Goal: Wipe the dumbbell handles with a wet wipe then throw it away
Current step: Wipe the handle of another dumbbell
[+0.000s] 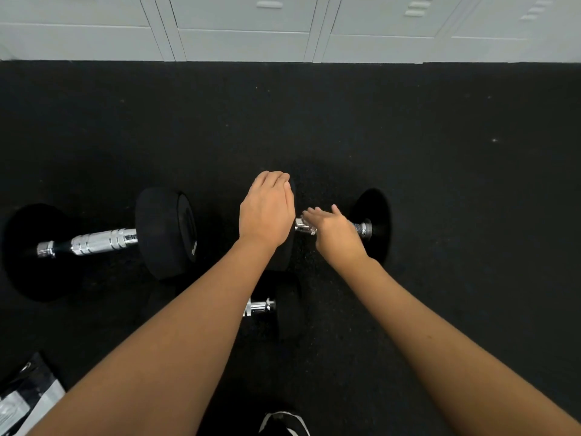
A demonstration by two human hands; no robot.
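Black rubber flooring (440,136) filled most of the frame, and a row of pale grey lockers (245,23) ran along the top edge. We saw 3 dumbbells on that floor. The left dumbbell (103,242) lay at the left of the frame, its chrome handle bare between 2 black heads. The middle dumbbell (333,226) lay at the centre of the frame, and both our hands were on it. A third dumbbell (267,306) showed only partly, just below the centre, with most of it hidden under our left forearm.

Our left hand (267,209) rested on top of the near head of the middle dumbbell, fingers curled down over its far edge. Our right hand (336,231) lay over the chrome handle (302,227) of that same dumbbell, fingers fairly straight and close together, pointing to the left of the frame. We could not tell whether the wet wipe was under that palm; something pale and crinkled showed at the fingertips against the metal, but it was too small to be sure of.

At the lower left corner sat a black and white packet (28,401), partly cut off by the frame edge. A black and white shoe (284,423) showed at the bottom centre.
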